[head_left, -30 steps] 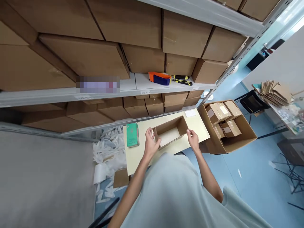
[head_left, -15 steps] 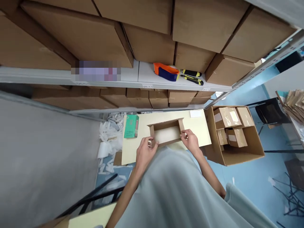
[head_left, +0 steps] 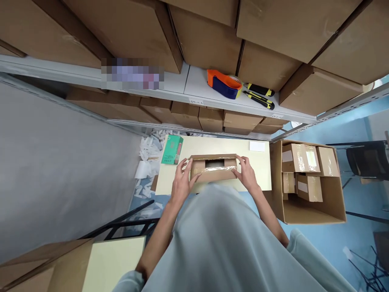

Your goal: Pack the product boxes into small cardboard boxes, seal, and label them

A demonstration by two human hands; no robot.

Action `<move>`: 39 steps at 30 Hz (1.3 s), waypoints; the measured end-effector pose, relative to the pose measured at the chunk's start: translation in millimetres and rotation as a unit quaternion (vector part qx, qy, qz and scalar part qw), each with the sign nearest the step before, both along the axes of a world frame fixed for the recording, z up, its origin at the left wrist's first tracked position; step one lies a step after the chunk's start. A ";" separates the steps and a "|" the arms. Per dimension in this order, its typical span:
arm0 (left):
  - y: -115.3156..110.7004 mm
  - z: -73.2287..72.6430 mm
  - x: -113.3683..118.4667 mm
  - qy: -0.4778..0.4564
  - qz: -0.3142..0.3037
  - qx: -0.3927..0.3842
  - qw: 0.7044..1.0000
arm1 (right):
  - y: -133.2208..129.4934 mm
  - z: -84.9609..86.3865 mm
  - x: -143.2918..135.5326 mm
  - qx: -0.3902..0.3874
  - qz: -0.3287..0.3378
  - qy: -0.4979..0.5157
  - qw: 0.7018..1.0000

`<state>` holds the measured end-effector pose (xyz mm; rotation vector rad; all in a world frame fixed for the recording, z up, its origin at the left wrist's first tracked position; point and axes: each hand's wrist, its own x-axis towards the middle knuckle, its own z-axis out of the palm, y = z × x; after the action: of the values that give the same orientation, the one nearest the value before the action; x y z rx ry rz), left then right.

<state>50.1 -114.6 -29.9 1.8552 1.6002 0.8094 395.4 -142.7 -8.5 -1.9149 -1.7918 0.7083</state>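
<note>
A small brown cardboard box (head_left: 214,175) with shiny tape along it is at the front of the cream table (head_left: 209,142). Part of its top is covered by flaps, and a dark gap shows between them. My left hand (head_left: 181,183) grips the left end, thumb on the near side and fingers at the far corner. Gripping the right end in the same way is my right hand (head_left: 246,174). A green box (head_left: 172,149) lies at the table's back left, and a white label (head_left: 257,146) at its back right.
A large open carton (head_left: 313,211) holding several taped boxes stands right of the table. Above, a shelf (head_left: 196,87) carries cartons, an orange and blue tape dispenser (head_left: 224,84) and yellow-black cutters (head_left: 259,99). White scraps (head_left: 148,148) lie left.
The small box now shows taped flaps over its top instead of a wide opening. My hands have shifted to its end corners. The camera view has also moved.
</note>
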 end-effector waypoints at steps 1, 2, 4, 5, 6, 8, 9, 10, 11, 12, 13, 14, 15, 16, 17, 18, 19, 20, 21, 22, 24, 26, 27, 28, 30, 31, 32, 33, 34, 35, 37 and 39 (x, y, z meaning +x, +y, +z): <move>1.6 -0.6 -2.5 0.000 -0.008 0.005 1.000 | 0.6 -0.3 0.1 0.001 0.024 -0.001 1.000; 2.5 -1.5 -4.5 0.001 -0.012 0.003 1.000 | 0.5 -0.9 -0.1 0.000 0.039 0.000 0.999; 2.6 -3.6 -6.0 -0.009 -0.013 -0.019 1.000 | -1.1 -3.5 -2.2 -0.010 0.034 0.011 0.999; 2.2 -4.8 -5.2 -0.020 -0.009 -0.035 0.999 | -2.0 -5.4 -4.2 -0.016 0.019 0.024 0.999; 2.1 -6.0 -3.3 -0.034 0.000 -0.050 0.998 | -2.8 -7.4 -6.8 -0.021 0.001 0.042 0.999; 3.2 -7.6 2.3 -0.055 0.028 -0.068 0.996 | -3.1 -11.0 -12.8 -0.026 -0.035 0.078 0.996; 4.9 -8.2 5.2 -0.056 0.042 -0.071 0.995 | -2.5 -12.2 -15.8 -0.030 -0.049 0.090 0.994; 7.4 -8.6 7.8 -0.051 0.053 -0.072 0.995 | -1.3 -12.9 -18.3 -0.036 -0.060 0.096 0.993; 10.8 -9.0 9.7 -0.041 0.059 -0.074 0.995 | 0.7 -13.2 -20.3 -0.044 -0.069 0.096 0.992; 15.1 -9.6 10.9 -0.031 0.062 -0.076 0.995 | 3.4 -13.1 -21.6 -0.052 -0.077 0.092 0.991; 20.1 -10.6 11.4 -0.024 0.061 -0.080 0.995 | 6.9 -12.9 -22.3 -0.057 -0.082 0.087 0.991; 25.9 -12.0 11.4 -0.022 0.060 -0.083 0.994 | 11.4 -12.7 -22.5 -0.059 -0.085 0.083 0.991; 32.5 -13.9 11.2 -0.026 0.059 -0.086 0.994 | 16.6 -12.4 -22.4 -0.058 -0.087 0.079 0.991; 39.7 -16.4 11.0 -0.033 0.060 -0.086 0.994 | 22.4 -12.3 -22.2 -0.054 -0.090 0.074 0.992; 47.5 -19.3 11.2 -0.041 0.062 -0.085 0.994 | 28.3 -12.2 -22.0 -0.050 -0.092 0.066 0.992; 55.5 -22.5 12.0 -0.049 0.066 -0.082 0.993 | 33.9 -12.1 -22.0 -0.047 -0.096 0.058 0.993; 63.2 -26.0 13.4 -0.056 0.072 -0.080 0.993 | 38.5 -12.0 -22.3 -0.044 -0.099 0.049 0.993; 70.2 -29.6 15.3 -0.061 0.078 -0.084 0.992 | 41.3 -11.9 -22.9 -0.042 -0.103 0.042 0.993; 75.6 -33.3 17.7 -0.063 0.085 -0.094 0.990 | 42.0 -11.8 -23.6 -0.039 -0.104 0.039 0.993; 79.1 -37.0 20.3 -0.064 0.093 -0.111 0.987 | 40.1 -11.9 -24.6 -0.035 -0.103 0.039 0.993; 79.1 -44.6 25.0 -0.066 0.110 -0.156 0.979 | 29.5 -13.1 -27.5 -0.031 -0.099 0.046 0.994; 71.3 -52.5 27.6 -0.081 0.126 -0.189 0.970 | 13.7 -16.2 -32.1 -0.026 -0.097 0.057 0.993; 66.1 -56.4 28.0 -0.096 0.130 -0.194 0.968 | 6.3 -18.3 -35.2 -0.021 -0.101 0.061 0.993; 61.3 -60.2 27.9 -0.111 0.132 -0.193 0.966 | 0.6 -20.7 -38.7 -0.016 -0.108 0.063 0.992; 56.0 -67.0 27.3 -0.137 0.131 -0.181 0.965 | -3.2 -25.9 -46.3 -0.005 -0.133 0.061 0.989; 56.3 -69.7 27.2 -0.144 0.129 -0.172 0.966 | -1.1 -28.4 -50.0 -0.001 -0.150 0.057 0.987; 58.7 -71.9 27.3 -0.150 0.128 -0.162 0.967 | 3.2 -30.8 -53.3 0.001 -0.168 0.053 0.984; 62.5 -73.5 27.7 -0.154 0.128 -0.155 0.967 | 8.7 -32.8 -55.9 0.004 -0.183 0.049 0.982; 67.2 -74.5 28.1 -0.158 0.127 -0.150 0.968 | 14.5 -34.4 -57.8 0.007 -0.194 0.048 0.980; 72.0 -75.0 28.6 -0.162 0.125 -0.148 0.968 | 19.5 -35.7 -58.9 0.011 -0.201 0.049 0.978; 78.8 -74.1 29.3 -0.168 0.122 -0.148 0.967 | 24.3 -37.6 -59.5 0.018 -0.201 0.055 0.978; 80.3 -71.4 29.8 -0.171 0.119 -0.155 0.966 | 21.7 -39.4 -59.0 0.023 -0.195 0.065 0.978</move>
<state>79.9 -34.3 -101.4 1.2459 1.6314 0.8672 336.4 -121.0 -48.0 -2.0518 -1.2889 0.6272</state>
